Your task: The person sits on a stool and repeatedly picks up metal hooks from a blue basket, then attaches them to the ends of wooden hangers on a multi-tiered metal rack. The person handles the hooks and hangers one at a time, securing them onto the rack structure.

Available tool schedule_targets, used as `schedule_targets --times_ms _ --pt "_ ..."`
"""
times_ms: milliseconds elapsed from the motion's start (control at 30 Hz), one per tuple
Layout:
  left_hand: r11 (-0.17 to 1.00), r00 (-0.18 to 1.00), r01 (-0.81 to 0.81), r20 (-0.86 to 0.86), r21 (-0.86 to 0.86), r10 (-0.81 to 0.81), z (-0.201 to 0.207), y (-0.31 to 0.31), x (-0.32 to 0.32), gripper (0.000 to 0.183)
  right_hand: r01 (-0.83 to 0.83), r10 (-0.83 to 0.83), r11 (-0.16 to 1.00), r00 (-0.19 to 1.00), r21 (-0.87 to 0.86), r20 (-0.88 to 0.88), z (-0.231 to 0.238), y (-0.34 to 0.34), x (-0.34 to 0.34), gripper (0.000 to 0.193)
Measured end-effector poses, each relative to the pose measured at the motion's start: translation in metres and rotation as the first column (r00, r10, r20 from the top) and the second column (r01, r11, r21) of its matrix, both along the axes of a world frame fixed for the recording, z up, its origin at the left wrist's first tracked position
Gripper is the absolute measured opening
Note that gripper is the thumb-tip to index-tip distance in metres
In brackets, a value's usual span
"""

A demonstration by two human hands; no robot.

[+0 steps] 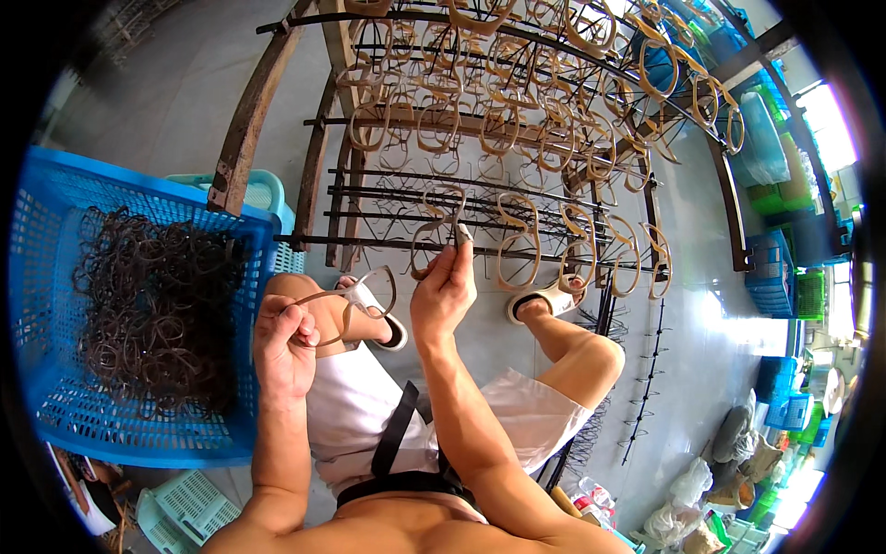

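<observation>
My left hand (284,346) is closed in a pinch on one end of a brownish eyeglass frame (345,294), held over my left knee with its rims pointing away to the right. At the rack's lowest front rod (369,243), my right hand (445,294) is closed on another eyeglass frame (434,224), which stands upright against the rod. A pale wrapping (464,235) covers one fingertip of this hand. Beside it, several tan eyeglass frames (519,242) hang along the same rod. Exactly how the right hand's frame meets the rod is hidden by the fingers.
A wooden rack (254,106) with rods full of tan frames stands ahead. On the left, a blue basket (138,450) holds a heap of dark frames (157,314). Pale green baskets (198,508) sit near it. Spiked black rods (646,379) and plastic bags (688,489) lie right.
</observation>
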State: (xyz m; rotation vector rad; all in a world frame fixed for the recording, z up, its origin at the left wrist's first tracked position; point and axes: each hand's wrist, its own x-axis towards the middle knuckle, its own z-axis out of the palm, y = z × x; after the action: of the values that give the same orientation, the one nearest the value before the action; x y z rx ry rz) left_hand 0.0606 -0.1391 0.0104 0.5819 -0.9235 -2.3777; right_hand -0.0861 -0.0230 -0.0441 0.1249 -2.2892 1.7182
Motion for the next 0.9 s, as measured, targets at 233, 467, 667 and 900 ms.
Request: schedule_targets --times_ms 233,467,667,900 --pt "0.999 1.0 0.02 -0.014 0.026 -0.02 0.007 0.004 -0.003 0.009 -0.011 0.13 0.942 0.933 -0.335 0.336 0.034 0.016 -0.005 0.022" --pt "0.952 0.975 0.223 -0.054 0.211 -0.217 0.018 -0.003 -0.003 0.007 -0.717 0.729 0.669 0.684 0.194 0.015 0.082 0.053 0.03 0.032" --pt "0.989 0.998 0.035 0.061 -0.143 -0.027 0.029 -0.021 -0.018 0.028 -0.347 0.453 0.81 0.882 -0.473 0.129 0.049 0.011 0.028 0.024" --pt "0.763 0.73 -0.026 0.51 -0.646 0.456 -0.046 -0.112 0.014 0.026 0.01 0.004 0.996 0.986 -0.084 0.167 0.006 -0.05 0.017 0.027"
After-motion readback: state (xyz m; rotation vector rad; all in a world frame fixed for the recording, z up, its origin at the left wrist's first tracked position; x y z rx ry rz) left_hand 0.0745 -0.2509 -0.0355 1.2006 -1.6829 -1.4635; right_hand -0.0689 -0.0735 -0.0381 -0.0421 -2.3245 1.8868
